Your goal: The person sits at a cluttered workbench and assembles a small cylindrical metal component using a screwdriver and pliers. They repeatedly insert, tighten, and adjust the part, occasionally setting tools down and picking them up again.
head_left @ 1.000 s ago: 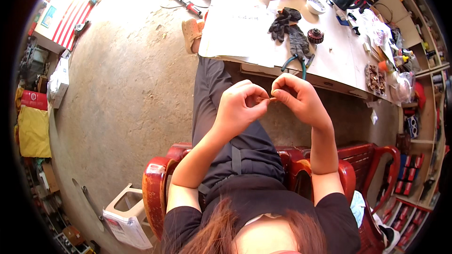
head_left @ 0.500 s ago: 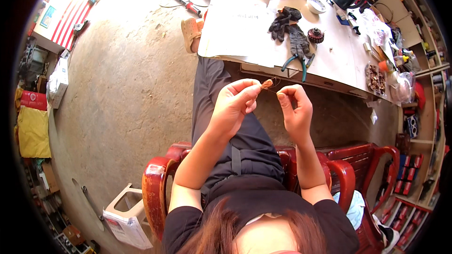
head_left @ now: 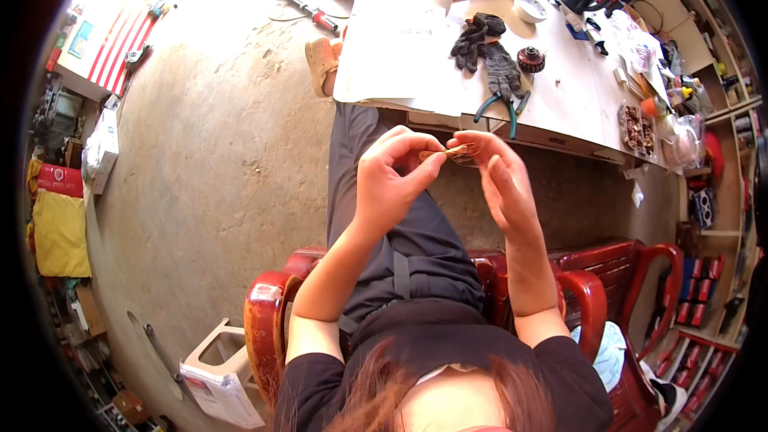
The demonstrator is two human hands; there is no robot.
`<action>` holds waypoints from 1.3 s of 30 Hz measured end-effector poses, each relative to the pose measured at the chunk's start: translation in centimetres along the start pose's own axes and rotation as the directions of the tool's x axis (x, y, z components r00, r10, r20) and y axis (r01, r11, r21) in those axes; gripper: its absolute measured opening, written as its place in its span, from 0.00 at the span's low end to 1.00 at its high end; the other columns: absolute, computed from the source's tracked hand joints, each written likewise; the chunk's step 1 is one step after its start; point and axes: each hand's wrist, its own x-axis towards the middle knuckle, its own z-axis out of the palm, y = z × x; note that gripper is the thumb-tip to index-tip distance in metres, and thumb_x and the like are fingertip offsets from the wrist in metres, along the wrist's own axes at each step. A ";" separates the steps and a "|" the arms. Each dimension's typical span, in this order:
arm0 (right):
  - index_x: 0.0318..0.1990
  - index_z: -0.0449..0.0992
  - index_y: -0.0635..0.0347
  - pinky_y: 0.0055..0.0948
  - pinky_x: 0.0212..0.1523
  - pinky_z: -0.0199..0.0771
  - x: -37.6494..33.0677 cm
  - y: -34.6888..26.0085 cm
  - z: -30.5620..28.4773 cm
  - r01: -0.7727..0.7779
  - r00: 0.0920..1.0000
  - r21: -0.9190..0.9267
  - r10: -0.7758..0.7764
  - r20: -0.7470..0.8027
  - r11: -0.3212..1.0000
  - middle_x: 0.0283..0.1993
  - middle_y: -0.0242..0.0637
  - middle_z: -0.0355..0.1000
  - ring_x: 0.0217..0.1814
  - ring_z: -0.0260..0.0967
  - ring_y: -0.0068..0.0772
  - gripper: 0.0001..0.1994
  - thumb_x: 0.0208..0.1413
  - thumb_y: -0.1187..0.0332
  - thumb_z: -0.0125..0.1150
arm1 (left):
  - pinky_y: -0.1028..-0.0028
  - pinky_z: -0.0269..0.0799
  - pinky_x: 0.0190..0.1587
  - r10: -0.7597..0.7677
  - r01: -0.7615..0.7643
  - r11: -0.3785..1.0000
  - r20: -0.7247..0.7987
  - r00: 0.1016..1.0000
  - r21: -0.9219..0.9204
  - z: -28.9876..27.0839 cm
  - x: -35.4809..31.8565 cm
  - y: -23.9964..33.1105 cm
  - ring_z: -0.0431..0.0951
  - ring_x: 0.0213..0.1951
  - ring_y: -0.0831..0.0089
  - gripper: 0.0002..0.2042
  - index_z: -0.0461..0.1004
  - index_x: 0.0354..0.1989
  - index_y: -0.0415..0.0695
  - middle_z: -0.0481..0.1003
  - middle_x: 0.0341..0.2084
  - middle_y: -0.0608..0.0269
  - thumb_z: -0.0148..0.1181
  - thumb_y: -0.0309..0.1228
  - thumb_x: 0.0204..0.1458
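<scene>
Just beyond my lap, a small twisted bundle of copper wire (head_left: 458, 153) is pinched between the thumb and forefinger of my left hand (head_left: 394, 174). Thin loops of it stick out to the right. My right hand (head_left: 506, 186) is raised beside that end, its fingers stretched over the loops and touching or nearly touching them. Its thumb stands apart from the fingers. Part of the bundle is hidden behind the left fingertips.
On the white table (head_left: 384, 72) ahead lie grey work gloves (head_left: 498, 64), teal-handled pliers (head_left: 502, 108), a wound motor rotor (head_left: 530, 59) and a tape roll (head_left: 530, 8). A clear box of copper-coloured scraps (head_left: 636, 130) stands at its right edge. Red wooden chair arms (head_left: 264, 304) flank me.
My right hand has come left and up to the bundle, and its thumb and fingers have parted from their pinch. The left hand keeps its pinch, while more wire loops show on the right.
</scene>
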 end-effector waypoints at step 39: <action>0.28 0.78 0.40 0.30 0.59 0.49 3.7 -1.4 -4.0 0.539 0.203 -0.440 -0.395 0.896 -0.719 0.34 0.15 0.74 0.47 0.65 0.15 0.01 0.48 0.64 0.63 | 0.85 0.56 0.22 -0.559 0.637 0.244 0.431 0.708 -0.731 2.0 -1.2 0.0 0.65 0.26 0.86 0.05 0.73 0.37 0.44 0.70 0.25 0.75 0.58 0.30 0.55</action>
